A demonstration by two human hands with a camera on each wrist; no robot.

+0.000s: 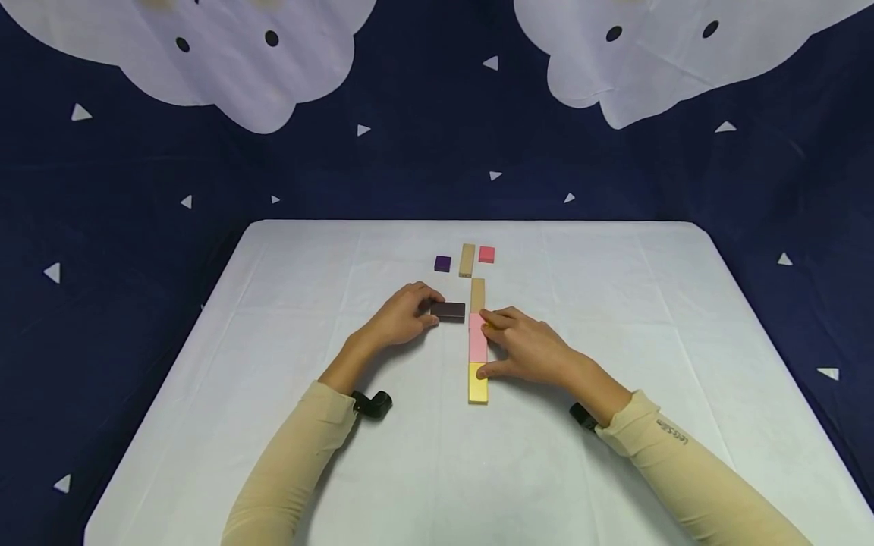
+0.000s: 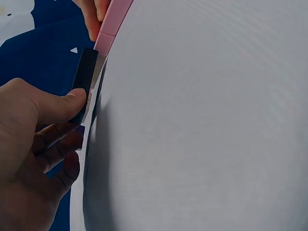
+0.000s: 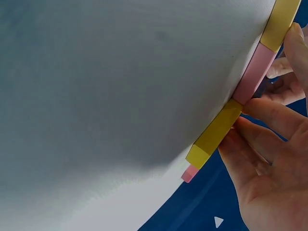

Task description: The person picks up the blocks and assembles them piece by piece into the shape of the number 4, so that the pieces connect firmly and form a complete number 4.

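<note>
My left hand (image 1: 404, 315) holds a dark brown block (image 1: 448, 312) by its left end, thumb on the near side and fingers on the far side. The block lies crosswise, just left of a pink block (image 1: 477, 339). That pink block stands in a row between a tan block (image 1: 478, 293) and a gold-yellow block (image 1: 478, 385). My right hand (image 1: 532, 350) is at the row's right side, thumb tip at the gold-yellow block's edge. Its fingertips touch another yellow block (image 3: 214, 132), mostly hidden under the hand in the head view.
Beyond the row lie a small purple block (image 1: 442, 264), a second tan block (image 1: 466, 260) and a small coral-pink block (image 1: 486, 255). A white cloth covers the table (image 1: 328, 478). Behind it hangs a dark blue curtain (image 1: 423, 174) with clouds and triangles.
</note>
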